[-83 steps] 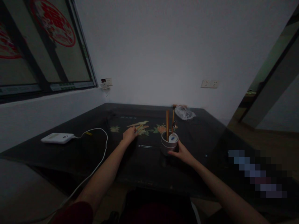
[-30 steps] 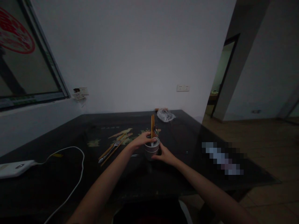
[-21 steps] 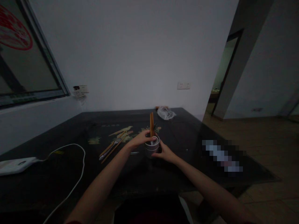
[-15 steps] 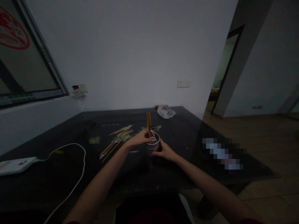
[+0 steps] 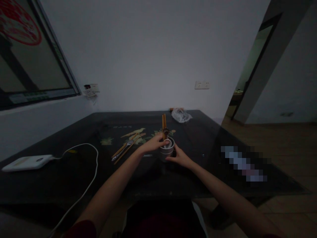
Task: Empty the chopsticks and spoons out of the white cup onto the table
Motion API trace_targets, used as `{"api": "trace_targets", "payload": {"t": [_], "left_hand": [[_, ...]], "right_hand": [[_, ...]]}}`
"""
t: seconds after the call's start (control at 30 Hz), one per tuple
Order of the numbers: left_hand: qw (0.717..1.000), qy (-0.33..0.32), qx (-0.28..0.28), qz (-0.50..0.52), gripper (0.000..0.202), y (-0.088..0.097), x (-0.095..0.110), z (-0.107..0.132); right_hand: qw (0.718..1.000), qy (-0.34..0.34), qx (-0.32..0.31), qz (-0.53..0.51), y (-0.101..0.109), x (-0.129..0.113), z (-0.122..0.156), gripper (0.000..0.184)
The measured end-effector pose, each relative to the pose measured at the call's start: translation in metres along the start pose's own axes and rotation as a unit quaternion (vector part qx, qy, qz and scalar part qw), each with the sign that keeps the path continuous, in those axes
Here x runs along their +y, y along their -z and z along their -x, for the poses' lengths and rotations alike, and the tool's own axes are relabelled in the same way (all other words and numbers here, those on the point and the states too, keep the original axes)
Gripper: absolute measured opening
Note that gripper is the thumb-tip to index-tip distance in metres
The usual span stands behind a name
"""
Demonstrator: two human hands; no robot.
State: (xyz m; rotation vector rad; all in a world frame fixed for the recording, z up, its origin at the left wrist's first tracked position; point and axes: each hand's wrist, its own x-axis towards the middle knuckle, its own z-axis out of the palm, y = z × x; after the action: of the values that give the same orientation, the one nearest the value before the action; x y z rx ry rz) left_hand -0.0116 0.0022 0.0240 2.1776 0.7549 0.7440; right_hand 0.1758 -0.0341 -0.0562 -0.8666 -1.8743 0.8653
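A grey-white cup (image 5: 166,152) is in front of me at the table's middle. Several wooden chopsticks (image 5: 163,122) and a metal spoon (image 5: 166,131), bowl upward, stand in it. My left hand (image 5: 155,143) is closed around their lower part at the cup's mouth; its far fingers are hidden. Under its thumb shows a white rounded piece (image 5: 167,143), too dim to name. From the right, my right hand (image 5: 181,156) grips the cup's side, thumb in front. Left of the hands, more chopsticks (image 5: 128,147) lie on the table with a metal spoon (image 5: 123,150).
The dark table (image 5: 138,178) has a bird-and-flower print. A white device (image 5: 27,163) with a white cable (image 5: 96,168) lies at left. A crumpled clear plastic bag (image 5: 181,115) sits near the wall. At right lies a blurred-out object (image 5: 244,163).
The view has shifted, so the whole scene sits slightly further right and higher. The spoon in the cup has turned, its bowl now showing more. Both hands keep their places at the cup.
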Motion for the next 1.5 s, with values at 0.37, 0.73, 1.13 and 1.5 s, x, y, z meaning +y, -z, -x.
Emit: {"api": "trace_targets", "payload": {"t": [0.37,0.73,1.13,1.5], "left_hand": [[0.997,-0.021,0.076,-0.026,0.036,-0.006,0.003,0.002],[0.978,-0.02,0.196,0.064,0.041,-0.002,0.016,0.0],[0.879,-0.054,0.398,0.257,0.035,0.076,0.012,0.021],[0.786,0.209,0.532,0.234,0.019,0.164,-0.083,0.094]], "right_hand": [[1.0,0.003,0.006,-0.006,-0.001,-0.006,-0.001,0.093],[1.0,0.001,-0.001,-0.01,0.0,-0.007,-0.001,0.094],[1.0,-0.023,-0.004,0.004,0.001,-0.004,0.0,0.092],[0.999,-0.03,0.0,-0.013,0.0,-0.009,0.001,0.087]]}}
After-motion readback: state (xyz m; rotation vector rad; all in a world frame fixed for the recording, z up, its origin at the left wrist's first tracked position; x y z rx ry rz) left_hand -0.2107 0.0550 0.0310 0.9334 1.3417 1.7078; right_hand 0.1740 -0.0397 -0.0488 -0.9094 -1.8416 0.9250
